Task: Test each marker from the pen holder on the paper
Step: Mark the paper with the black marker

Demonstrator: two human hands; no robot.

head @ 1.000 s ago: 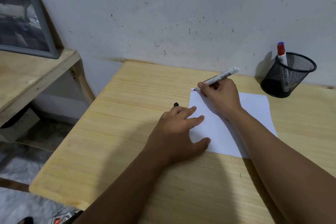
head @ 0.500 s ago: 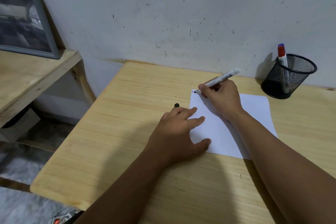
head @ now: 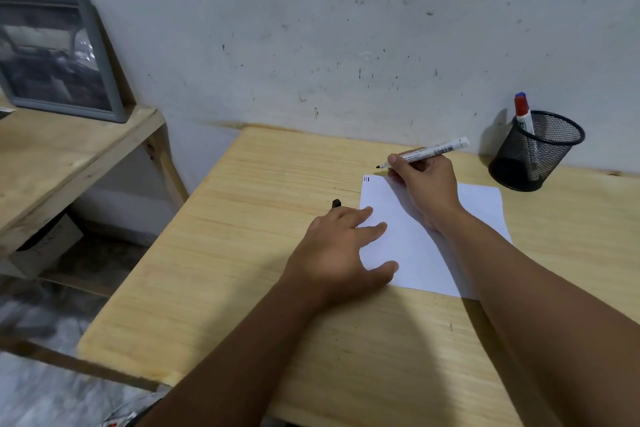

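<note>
Right hand [head: 427,184] grips marker [head: 434,149], tip above the paper [head: 481,208]. Left hand [head: 341,253] flat on paper, fingers spread, black cap [head: 335,203] beside. Mesh holder [head: 535,152] at rear, one marker inside.

- A pale wooden desk [head: 263,288] stands against the far wall.
- A white sheet of paper [head: 408,246] lies flat right of centre, with small marks at its far left corner.
- A black mesh pen holder [head: 535,152] stands at the far right, well apart from the paper's left edge.
- A small black cap [head: 335,203] lies just left of the paper.
- The left hand [head: 341,253] rests flat on the desk and the paper's near left part.

Head view, angled down over table [head: 242,253]
</note>
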